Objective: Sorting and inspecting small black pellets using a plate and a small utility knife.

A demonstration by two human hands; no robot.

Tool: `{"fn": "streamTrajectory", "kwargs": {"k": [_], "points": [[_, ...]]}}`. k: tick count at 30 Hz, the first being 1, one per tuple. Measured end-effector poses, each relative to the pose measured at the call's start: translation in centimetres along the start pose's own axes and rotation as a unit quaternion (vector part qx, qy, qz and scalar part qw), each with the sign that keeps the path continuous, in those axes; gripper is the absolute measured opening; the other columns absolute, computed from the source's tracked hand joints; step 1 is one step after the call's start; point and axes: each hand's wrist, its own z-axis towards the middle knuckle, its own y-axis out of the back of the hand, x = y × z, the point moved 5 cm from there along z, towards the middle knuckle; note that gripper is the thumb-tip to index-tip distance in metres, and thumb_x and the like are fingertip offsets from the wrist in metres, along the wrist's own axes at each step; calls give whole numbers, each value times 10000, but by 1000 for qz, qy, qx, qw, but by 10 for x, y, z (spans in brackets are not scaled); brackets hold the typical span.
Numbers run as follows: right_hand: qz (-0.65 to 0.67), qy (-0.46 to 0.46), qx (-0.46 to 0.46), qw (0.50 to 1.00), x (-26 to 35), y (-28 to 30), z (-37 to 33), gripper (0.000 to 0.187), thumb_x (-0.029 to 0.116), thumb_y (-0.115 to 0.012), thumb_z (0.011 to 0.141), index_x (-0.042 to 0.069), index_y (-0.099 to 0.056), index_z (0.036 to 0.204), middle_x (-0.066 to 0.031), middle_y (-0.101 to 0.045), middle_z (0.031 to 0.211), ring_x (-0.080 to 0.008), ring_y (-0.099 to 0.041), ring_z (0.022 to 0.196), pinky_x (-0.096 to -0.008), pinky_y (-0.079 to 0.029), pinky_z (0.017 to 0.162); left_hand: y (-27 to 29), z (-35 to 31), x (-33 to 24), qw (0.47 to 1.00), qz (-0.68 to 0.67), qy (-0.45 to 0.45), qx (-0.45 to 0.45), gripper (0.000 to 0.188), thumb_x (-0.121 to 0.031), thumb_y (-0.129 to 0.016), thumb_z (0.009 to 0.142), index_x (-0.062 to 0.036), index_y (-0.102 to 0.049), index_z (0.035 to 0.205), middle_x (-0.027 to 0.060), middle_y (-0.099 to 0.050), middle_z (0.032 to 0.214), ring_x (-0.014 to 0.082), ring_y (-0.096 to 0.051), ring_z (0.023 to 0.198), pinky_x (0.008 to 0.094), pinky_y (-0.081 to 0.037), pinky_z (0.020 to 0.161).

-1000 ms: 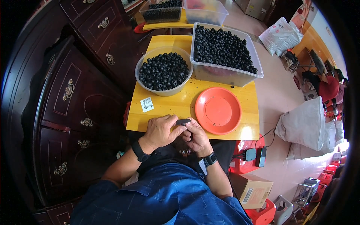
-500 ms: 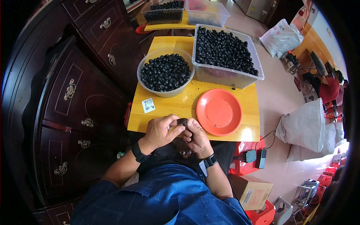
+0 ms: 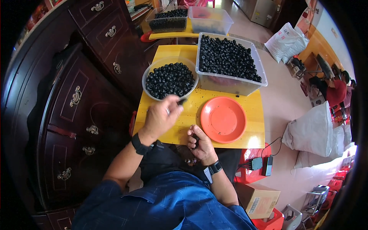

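Two hands at the yellow table (image 3: pixel 253 128): my right hand (image 3: pixel 200 145) curls round a dark piece (image 3: pixel 196 141), the orange plate (image 3: pixel 223 119) between its one and two o'clock. My left hand (image 3: pixel 160 117) is blurred — I can't tell its grip — with the round tub (image 3: pixel 145 85) at twelve o'clock.

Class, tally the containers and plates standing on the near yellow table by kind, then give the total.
Round clear bowl: 1
Rectangular clear tub: 1
Round orange-red plate: 1
Total: 3
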Motion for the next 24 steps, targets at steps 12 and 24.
{"fn": "streamTrajectory", "kwargs": {"k": [12, 24], "points": [[206, 19, -49, 977, 0, -7, 3, 169, 196, -555, 1010, 35, -607, 1004, -99, -649, 1021, -209, -630, 878, -326, -549, 782, -40, -57, -22, 985, -8, 8, 170, 193, -175, -746, 809, -96, -665, 966, 68, -632, 675, 274, -649, 619, 386, -494, 566], [255, 1, 8, 967, -4, -3, 5, 125, 167, -612, 972, 43, -626, 969, -121, -683, 1040, -256, -647, 979, -410, -530, 914, -51, -75, -23, 975, 53, -61, 205, 252, -143, -774, 753, -74, -656, 965, 119, -671, 868, 311, -680, 794, 407, -548, 669]]}}
